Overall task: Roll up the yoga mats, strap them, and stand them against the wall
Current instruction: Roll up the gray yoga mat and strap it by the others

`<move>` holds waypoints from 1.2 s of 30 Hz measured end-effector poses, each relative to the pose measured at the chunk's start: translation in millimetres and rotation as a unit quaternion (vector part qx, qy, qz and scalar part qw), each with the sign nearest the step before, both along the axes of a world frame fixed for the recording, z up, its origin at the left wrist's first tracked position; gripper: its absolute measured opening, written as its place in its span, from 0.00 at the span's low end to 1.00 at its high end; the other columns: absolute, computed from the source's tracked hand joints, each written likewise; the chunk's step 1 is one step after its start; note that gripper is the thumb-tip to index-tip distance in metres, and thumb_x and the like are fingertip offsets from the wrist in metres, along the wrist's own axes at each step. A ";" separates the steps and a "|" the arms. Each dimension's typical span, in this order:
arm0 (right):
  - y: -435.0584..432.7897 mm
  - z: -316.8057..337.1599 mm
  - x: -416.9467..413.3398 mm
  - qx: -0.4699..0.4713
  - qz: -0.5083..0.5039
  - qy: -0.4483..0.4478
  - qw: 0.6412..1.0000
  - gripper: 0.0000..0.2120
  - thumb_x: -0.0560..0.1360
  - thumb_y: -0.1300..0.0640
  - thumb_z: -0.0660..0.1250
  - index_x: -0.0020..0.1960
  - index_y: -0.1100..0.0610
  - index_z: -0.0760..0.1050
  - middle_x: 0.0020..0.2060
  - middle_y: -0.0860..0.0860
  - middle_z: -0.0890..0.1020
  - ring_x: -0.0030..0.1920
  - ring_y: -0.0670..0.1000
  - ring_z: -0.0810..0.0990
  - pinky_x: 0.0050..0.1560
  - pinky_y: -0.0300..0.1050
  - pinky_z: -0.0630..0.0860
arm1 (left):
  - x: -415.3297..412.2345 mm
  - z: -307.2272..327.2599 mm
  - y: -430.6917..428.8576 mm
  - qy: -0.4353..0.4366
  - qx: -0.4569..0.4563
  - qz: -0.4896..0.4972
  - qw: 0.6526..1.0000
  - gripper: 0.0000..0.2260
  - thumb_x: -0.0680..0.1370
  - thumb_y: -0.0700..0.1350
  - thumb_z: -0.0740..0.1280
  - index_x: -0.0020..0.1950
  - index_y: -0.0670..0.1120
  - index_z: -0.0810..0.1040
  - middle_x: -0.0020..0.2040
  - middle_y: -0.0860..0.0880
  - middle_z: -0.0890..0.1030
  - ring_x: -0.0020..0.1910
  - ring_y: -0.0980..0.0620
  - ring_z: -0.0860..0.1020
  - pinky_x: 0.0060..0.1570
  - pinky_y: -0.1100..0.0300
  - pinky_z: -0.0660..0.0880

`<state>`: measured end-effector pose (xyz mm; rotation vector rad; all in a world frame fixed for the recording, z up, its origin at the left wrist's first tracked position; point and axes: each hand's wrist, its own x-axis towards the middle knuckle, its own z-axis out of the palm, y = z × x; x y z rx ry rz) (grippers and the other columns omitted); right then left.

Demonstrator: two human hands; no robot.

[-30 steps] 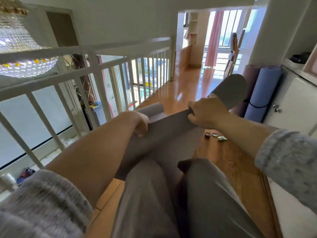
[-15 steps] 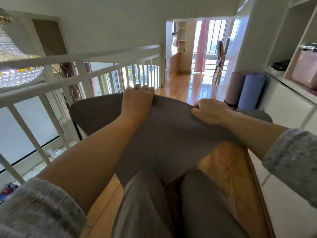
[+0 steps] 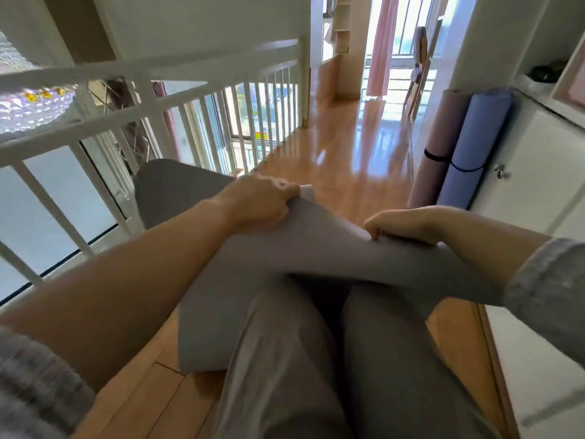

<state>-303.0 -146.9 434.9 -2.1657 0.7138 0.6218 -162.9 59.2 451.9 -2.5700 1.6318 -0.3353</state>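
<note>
A grey yoga mat (image 3: pixel 285 251) is held up off the floor in front of my legs, folded over and hanging down to the wooden floor. My left hand (image 3: pixel 259 202) grips its upper edge, where a pale corner sticks out. My right hand (image 3: pixel 408 224) pinches the mat's edge further right, fingers curled over it. Another part of the mat (image 3: pixel 171 188) bulges out to the left by the railing. A rolled pink mat (image 3: pixel 440 147) and a rolled blue mat (image 3: pixel 474 144), each with a dark strap, stand upright against the right wall.
A white railing (image 3: pixel 152 112) runs along the left over a drop. White cabinets (image 3: pixel 544 172) line the right side. The glossy wooden floor (image 3: pixel 351 153) forms a narrow corridor leading to a bright doorway with a pink curtain (image 3: pixel 381 45).
The mat, spread wide between both hands half a second ago, is now gathered and folded lower. My left hand has dropped and moved right; the camera has tilted and shifted.
</note>
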 end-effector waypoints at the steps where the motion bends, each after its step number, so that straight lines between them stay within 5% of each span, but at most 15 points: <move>1: -1.2 -8.3 -2.1 -0.014 0.002 0.022 1.000 0.07 0.69 0.54 0.59 0.39 0.58 0.72 0.33 0.57 0.76 0.32 0.55 0.74 0.40 0.45 0.71 | -7.0 -9.3 1.7 0.036 0.015 -0.008 0.999 0.16 0.78 0.49 0.54 0.62 0.48 0.73 0.62 0.47 0.77 0.58 0.44 0.76 0.53 0.54 0.70; 4: -0.1 -24.3 -7.8 -0.069 0.022 0.026 0.997 0.08 0.70 0.52 0.62 0.38 0.57 0.72 0.34 0.55 0.74 0.36 0.54 0.72 0.40 0.46 0.68 | -18.0 -32.8 12.8 0.078 0.036 -0.029 0.996 0.26 0.77 0.68 0.48 0.55 0.51 0.74 0.50 0.51 0.79 0.49 0.48 0.78 0.45 0.54 0.72; 6: 4.2 -29.1 -15.6 -0.149 0.112 -0.029 0.982 0.09 0.74 0.51 0.62 0.48 0.55 0.76 0.43 0.51 0.77 0.43 0.51 0.75 0.45 0.45 0.71 | -25.6 -46.0 23.3 0.084 0.081 -0.007 0.993 0.36 0.66 0.77 0.46 0.56 0.52 0.73 0.47 0.51 0.79 0.44 0.50 0.77 0.42 0.54 0.73; 8: 14.7 -39.1 -28.4 -0.237 0.177 -0.138 0.945 0.14 0.75 0.51 0.62 0.60 0.52 0.72 0.53 0.49 0.78 0.51 0.50 0.76 0.54 0.48 0.73 | -40.4 -59.3 30.7 0.128 0.106 0.028 0.986 0.37 0.64 0.79 0.49 0.58 0.54 0.72 0.44 0.53 0.76 0.42 0.51 0.76 0.41 0.54 0.74; 11: 38.8 -73.6 -53.6 -0.320 0.214 -0.328 0.863 0.25 0.73 0.43 0.65 0.67 0.51 0.67 0.60 0.47 0.74 0.59 0.50 0.71 0.62 0.50 0.68 | -60.1 -78.4 30.5 0.188 0.054 0.055 0.979 0.25 0.70 0.74 0.56 0.51 0.56 0.71 0.38 0.57 0.73 0.38 0.55 0.74 0.36 0.56 0.71; 15: 50.2 -130.2 -60.2 -0.425 0.278 -0.361 0.782 0.35 0.63 0.39 0.75 0.63 0.57 0.71 0.58 0.56 0.75 0.54 0.57 0.76 0.52 0.57 0.76 | -77.8 -103.2 32.8 0.210 0.060 0.074 0.973 0.27 0.70 0.74 0.57 0.56 0.55 0.74 0.44 0.55 0.77 0.39 0.56 0.75 0.37 0.56 0.73; 18: 47.2 -148.0 -61.2 -0.405 0.299 -0.380 0.776 0.27 0.59 0.50 0.80 0.55 0.57 0.77 0.49 0.57 0.76 0.44 0.57 0.79 0.37 0.51 0.78 | -94.0 -123.1 46.5 0.095 0.040 0.039 0.994 0.31 0.73 0.72 0.57 0.68 0.54 0.70 0.60 0.51 0.76 0.51 0.50 0.78 0.48 0.54 0.77; 21: 46.4 -145.8 -62.3 -0.382 0.330 -0.385 0.773 0.22 0.64 0.50 0.78 0.54 0.56 0.77 0.47 0.55 0.75 0.40 0.55 0.80 0.32 0.48 0.77 | -110.9 -139.0 60.3 -0.037 -0.053 -0.050 0.997 0.25 0.73 0.62 0.67 0.65 0.49 0.76 0.57 0.47 0.77 0.49 0.46 0.79 0.48 0.52 0.76; 28: 44.6 -125.6 -43.6 -0.400 0.321 -0.444 0.735 0.32 0.70 0.30 0.60 0.57 0.56 0.76 0.48 0.54 0.76 0.44 0.53 0.78 0.44 0.48 0.77 | -99.9 -139.6 56.7 -0.033 -0.180 -0.018 0.983 0.15 0.74 0.51 0.70 0.58 0.47 0.80 0.51 0.45 0.79 0.47 0.44 0.80 0.49 0.50 0.77; 36: 44.1 -104.6 -5.6 -0.524 0.262 -0.492 0.644 0.27 0.70 0.30 0.61 0.39 0.56 0.71 0.35 0.54 0.77 0.38 0.55 0.73 0.45 0.50 0.63 | -57.1 -122.9 43.3 -0.081 -0.253 -0.033 0.963 0.12 0.71 0.44 0.74 0.54 0.47 0.83 0.49 0.47 0.80 0.55 0.44 0.67 0.57 0.49 0.60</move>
